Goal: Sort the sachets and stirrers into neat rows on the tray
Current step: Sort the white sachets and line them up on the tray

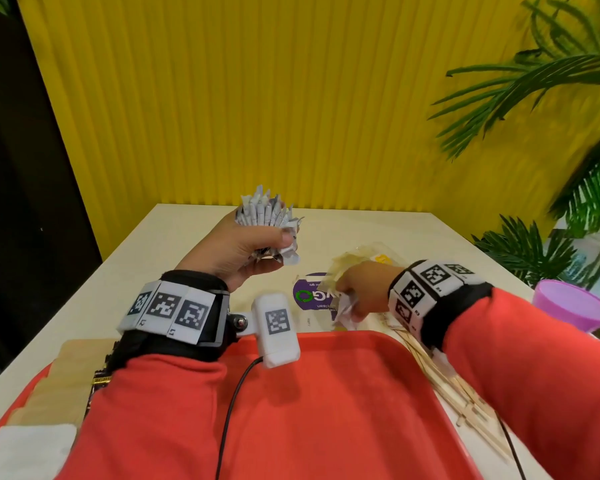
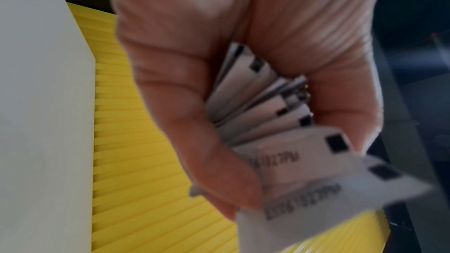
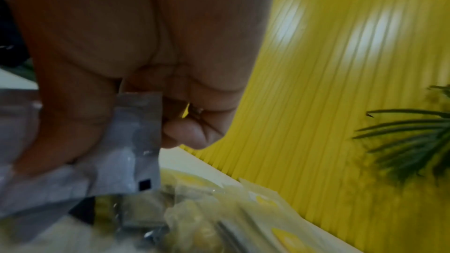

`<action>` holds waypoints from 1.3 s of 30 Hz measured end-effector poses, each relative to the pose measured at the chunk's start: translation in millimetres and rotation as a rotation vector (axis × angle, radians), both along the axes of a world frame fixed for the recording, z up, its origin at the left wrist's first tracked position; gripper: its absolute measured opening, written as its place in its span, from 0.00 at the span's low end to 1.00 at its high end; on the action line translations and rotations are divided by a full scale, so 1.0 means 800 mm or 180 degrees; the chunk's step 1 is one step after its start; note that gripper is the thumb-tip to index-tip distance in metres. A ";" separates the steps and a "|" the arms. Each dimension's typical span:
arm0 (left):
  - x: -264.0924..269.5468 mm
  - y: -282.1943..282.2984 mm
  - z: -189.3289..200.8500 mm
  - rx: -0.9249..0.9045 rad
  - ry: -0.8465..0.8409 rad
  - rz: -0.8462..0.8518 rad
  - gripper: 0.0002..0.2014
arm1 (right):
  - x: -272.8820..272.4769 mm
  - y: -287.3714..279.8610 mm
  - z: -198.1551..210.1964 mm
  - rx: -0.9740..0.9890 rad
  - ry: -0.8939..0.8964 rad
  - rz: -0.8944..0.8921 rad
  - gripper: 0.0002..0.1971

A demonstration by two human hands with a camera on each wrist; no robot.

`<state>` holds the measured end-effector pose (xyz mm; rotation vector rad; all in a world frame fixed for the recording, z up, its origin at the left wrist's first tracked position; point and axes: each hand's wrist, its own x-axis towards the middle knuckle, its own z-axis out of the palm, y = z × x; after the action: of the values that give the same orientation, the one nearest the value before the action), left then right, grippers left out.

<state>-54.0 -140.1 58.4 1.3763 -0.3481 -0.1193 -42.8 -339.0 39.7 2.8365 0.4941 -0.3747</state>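
My left hand is raised above the table and grips a fanned bundle of white sachets. The left wrist view shows the same sachets wedged between thumb and curled fingers. My right hand is down on the table just beyond the red tray and pinches a white sachet. In the right wrist view that sachet sits between thumb and fingers. Wooden stirrers lie along the tray's right edge, partly under my right sleeve.
A crumpled clear plastic bag and a purple round label lie on the cream table. A pink cup stands at the right. Brown napkins and a white napkin rest on the tray's left side. Palm leaves hang at the right.
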 end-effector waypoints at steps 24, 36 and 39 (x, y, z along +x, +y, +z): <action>0.001 0.012 0.001 -0.0169 0.0038 0.0073 0.15 | 0.018 0.074 -0.031 0.0690 0.0256 0.0045 0.06; 0.002 0.016 0.003 -0.0506 0.0188 0.0271 0.10 | -0.026 0.021 0.027 0.6306 0.0635 -0.0568 0.10; 0.002 0.012 0.002 -0.0419 0.0132 0.0122 0.14 | -0.028 0.033 0.018 0.6396 0.0833 -0.0427 0.11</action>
<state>-52.6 -130.2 60.3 1.2481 -0.2896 -0.0915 -65.2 -312.2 54.3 4.7635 1.2196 -0.3010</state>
